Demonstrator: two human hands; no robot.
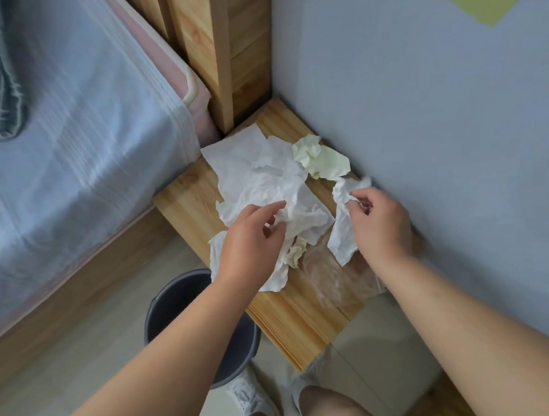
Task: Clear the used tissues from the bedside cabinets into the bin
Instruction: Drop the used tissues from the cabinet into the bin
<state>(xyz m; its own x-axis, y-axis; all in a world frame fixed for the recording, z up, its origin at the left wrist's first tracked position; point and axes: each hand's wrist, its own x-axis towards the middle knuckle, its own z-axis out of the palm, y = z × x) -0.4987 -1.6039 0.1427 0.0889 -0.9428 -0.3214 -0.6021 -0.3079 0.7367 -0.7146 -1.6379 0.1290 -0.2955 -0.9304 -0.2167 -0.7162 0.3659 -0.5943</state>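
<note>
Tissue (pixel 340 235), white and crumpled, is pinched in the right grip (pixel 381 226); the left grip (pixel 246 242) is held loosely apart over a larger white sheet (pixel 257 173).

Loose left grip (pixel 249 242), pinching right grip (pixel 381 223)

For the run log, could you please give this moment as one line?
right hand: pinches small tissue | left hand: at large tissue, grip unclear | bin: beside cabinet
</note>
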